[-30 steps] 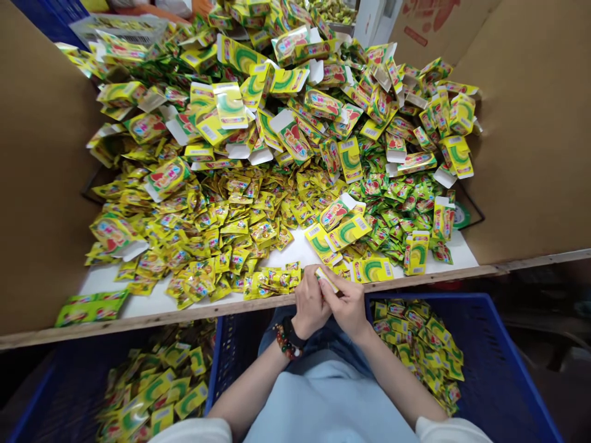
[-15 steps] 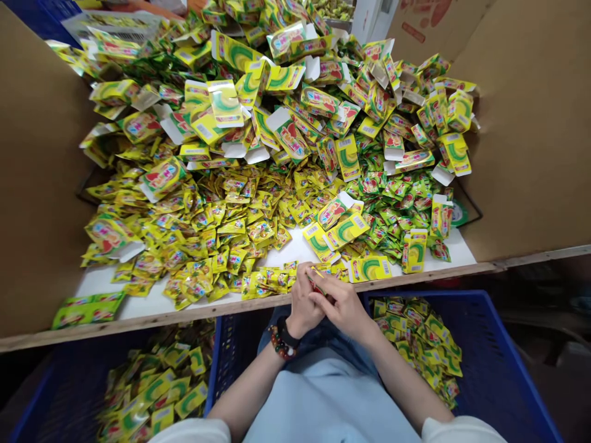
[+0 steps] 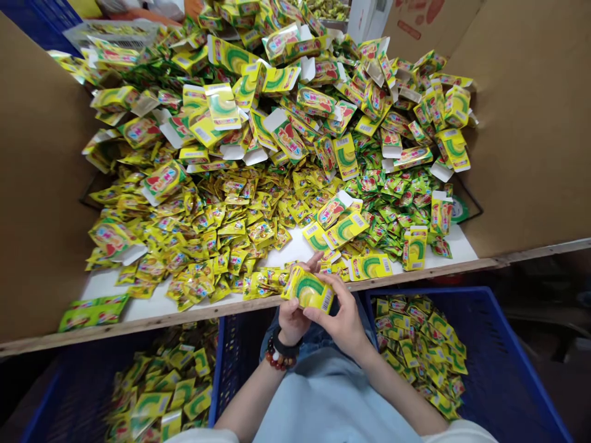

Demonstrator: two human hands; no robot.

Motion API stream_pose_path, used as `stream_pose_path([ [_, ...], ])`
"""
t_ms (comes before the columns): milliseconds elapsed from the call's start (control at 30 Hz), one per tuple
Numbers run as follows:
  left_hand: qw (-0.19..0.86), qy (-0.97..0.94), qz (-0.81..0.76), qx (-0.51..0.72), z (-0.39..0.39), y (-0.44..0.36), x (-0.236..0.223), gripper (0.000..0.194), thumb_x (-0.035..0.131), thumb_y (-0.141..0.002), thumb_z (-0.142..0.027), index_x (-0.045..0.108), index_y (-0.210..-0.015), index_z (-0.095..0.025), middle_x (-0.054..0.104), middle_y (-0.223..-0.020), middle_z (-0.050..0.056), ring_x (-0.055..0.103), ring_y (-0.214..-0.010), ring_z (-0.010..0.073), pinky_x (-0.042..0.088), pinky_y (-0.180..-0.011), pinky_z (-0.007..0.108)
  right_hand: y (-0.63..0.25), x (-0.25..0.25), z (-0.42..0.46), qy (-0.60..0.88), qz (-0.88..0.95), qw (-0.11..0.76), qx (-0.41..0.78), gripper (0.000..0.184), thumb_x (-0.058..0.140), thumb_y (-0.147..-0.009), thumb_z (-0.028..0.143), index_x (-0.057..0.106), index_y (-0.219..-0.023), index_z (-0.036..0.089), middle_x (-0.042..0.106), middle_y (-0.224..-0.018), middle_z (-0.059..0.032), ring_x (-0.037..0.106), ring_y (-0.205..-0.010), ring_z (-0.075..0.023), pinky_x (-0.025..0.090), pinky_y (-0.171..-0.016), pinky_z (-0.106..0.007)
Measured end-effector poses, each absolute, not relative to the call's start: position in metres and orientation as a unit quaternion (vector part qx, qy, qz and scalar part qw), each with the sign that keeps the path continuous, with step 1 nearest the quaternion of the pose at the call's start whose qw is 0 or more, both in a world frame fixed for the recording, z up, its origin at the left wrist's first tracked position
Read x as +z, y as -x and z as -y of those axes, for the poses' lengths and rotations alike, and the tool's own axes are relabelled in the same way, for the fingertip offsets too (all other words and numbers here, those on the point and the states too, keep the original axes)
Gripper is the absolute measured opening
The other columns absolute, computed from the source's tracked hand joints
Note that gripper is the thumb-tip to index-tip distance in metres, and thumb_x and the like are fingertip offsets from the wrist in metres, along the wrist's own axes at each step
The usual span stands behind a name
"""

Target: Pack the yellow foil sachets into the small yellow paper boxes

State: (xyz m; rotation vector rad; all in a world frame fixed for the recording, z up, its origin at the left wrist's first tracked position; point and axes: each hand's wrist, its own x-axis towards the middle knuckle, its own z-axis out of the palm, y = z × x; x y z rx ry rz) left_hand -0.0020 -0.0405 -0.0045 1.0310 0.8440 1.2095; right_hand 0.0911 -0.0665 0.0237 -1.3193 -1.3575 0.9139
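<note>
Head view looks down on a white bench (image 3: 152, 298) walled by cardboard panels (image 3: 521, 123) and heaped with glossy yellow-green foil sachets (image 3: 207, 209) and loose printed cartons (image 3: 221, 104), with a blue plastic crate (image 3: 521, 357) of packets below and right of the hands. The left hand (image 3: 290, 320) and right hand (image 3: 340, 314) together grasp a yellow paperboard carton (image 3: 308, 290) with a green swirl and barcode, just over the bench's front edge. It looks light and thin, likely to crease if squeezed, so its flat faces seem the better hold than its flaps.
</note>
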Motion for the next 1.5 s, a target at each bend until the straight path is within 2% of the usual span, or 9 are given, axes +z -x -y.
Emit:
stream_pose_path([
  [100,0.565,-0.554,-0.377,0.481,0.045,0.0,-0.004,0.082,0.012,-0.083,-0.077,0.044,-0.134,-0.021,0.061,-0.119,0.016,0.061,-0.114,0.031,0.054,-0.092,0.051,-0.099,0.028,0.068,0.546,0.557,0.481,0.401,0.043,0.072,-0.076,0.039,0.059,-0.113,0.02,0.069,-0.107,-0.0083,0.067,-0.097,-0.023,0.056,-0.084,-0.034],
  [233,0.444,-0.726,-0.362,0.38,0.032,0.011,0.006,0.07,0.044,-0.088,-0.065,0.036,-0.143,-0.022,0.053,-0.133,0.016,0.047,-0.131,0.0305,0.043,-0.107,0.052,-0.175,0.02,0.093,0.622,0.623,0.378,0.288,0.045,0.072,-0.074,0.046,0.061,-0.111,0.024,0.07,-0.105,-0.0092,0.068,-0.093,-0.0284,0.057,-0.08,-0.044],
  [367,0.152,-0.751,-0.549,0.333,-0.02,0.053,0.015,0.038,0.053,-0.09,-0.039,0.056,-0.123,-0.02,0.057,-0.125,0.016,0.048,-0.121,0.033,0.041,-0.102,0.054,-0.28,-0.001,0.123,0.736,0.614,0.281,0.048,0.043,0.078,-0.057,0.062,0.069,-0.092,0.039,0.07,-0.076,-0.0082,0.067,-0.072,-0.0373,0.054,-0.069,-0.058],
  [567,-0.045,-0.762,-0.63,0.142,-0.091,0.106,0.019,0.024,0.052,-0.087,-0.026,0.069,-0.102,-0.017,0.064,-0.109,0.018,0.047,-0.111,0.0403,0.039,-0.087,0.058,-0.278,-0.003,0.049,0.692,0.625,0.353,0.081,0.034,0.048,-0.091,0.038,0.069,-0.114,0.023,0.072,-0.11,-0.0125,0.066,-0.103,-0.0322,0.05,-0.094,-0.051],
  [733,-0.031,-0.758,-0.609,0.229,-0.088,0.099,0.027,0.031,0.04,-0.093,-0.028,0.069,-0.092,-0.017,0.07,-0.092,0.014,0.057,-0.096,0.0313,0.042,-0.086,0.049,-0.238,-0.001,-0.061,0.671,0.667,0.314,0.082,0.05,0.048,-0.086,0.018,0.054,-0.136,0.015,0.066,-0.122,-0.0148,0.056,-0.117,-0.0303,0.044,-0.099,-0.049],
  [867,0.137,-0.736,-0.563,0.35,-0.07,0.078,0.023,0.03,0.04,-0.094,-0.03,0.066,-0.098,-0.016,0.071,-0.089,0.008,0.064,-0.077,0.0199,0.05,-0.072,0.033,-0.239,-0.005,-0.087,0.696,0.663,0.263,0.081,0.052,0.057,-0.078,0.012,0.059,-0.129,0.017,0.068,-0.108,-0.0137,0.058,-0.108,-0.0314,0.041,-0.097,-0.048],
  [1067,0.273,-0.717,-0.505,0.396,-0.058,0.051,0.011,0.026,0.048,-0.091,-0.032,0.068,-0.098,-0.017,0.072,-0.088,0.007,0.067,-0.077,0.0202,0.055,-0.07,0.033,-0.233,0.008,-0.043,0.715,0.551,0.423,0.077,0.022,0.058,-0.085,0.033,0.068,-0.095,0.016,0.07,-0.092,-0.0129,0.063,-0.088,-0.0282,0.049,-0.083,-0.043],
  [1233,0.313,-0.776,-0.423,0.349,-0.05,0.027,0.022,0.026,0.048,-0.088,-0.017,0.072,-0.098,-0.019,0.072,-0.089,0.007,0.067,-0.08,0.0196,0.055,-0.074,0.033,-0.171,0.026,-0.005,0.529,0.483,0.535,0.449,0.025,0.074,-0.072,0.042,0.063,-0.079,0.021,0.073,-0.093,-0.0051,0.069,-0.086,-0.0222,0.055,-0.079,-0.034],
  [1500,0.236,-0.841,-0.399,0.278,-0.066,0.023,0.017,0.062,0.037,-0.072,0.007,0.058,-0.124,-0.019,0.064,-0.116,0.011,0.063,-0.103,0.0208,0.053,-0.088,0.037,-0.167,0.018,0.005,0.552,0.407,0.577,0.444,0.042,0.074,-0.073,0.037,0.064,-0.11,0.019,0.073,-0.072,0.001,0.07,-0.071,-0.0189,0.058,-0.076,-0.036],
])
